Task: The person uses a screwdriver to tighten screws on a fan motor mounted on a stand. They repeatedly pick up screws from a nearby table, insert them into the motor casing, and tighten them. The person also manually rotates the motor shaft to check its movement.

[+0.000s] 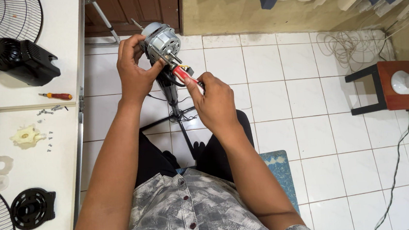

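A silver fan motor [161,39] sits atop a black stand pole [169,91] over the tiled floor. My left hand [134,69] grips the motor from its left side. My right hand [216,102] holds a red-handled screwdriver [182,74] whose tip points up-left into the motor's lower right edge. Black wires hang beneath the motor beside the pole.
A white table [37,157] on the left carries fan grilles [5,21], a black motor housing [22,58], an orange screwdriver [57,96], small screws [48,111], plastic parts and a round black cover [31,208]. A wooden stool [392,88] and coiled cables [350,47] lie right.
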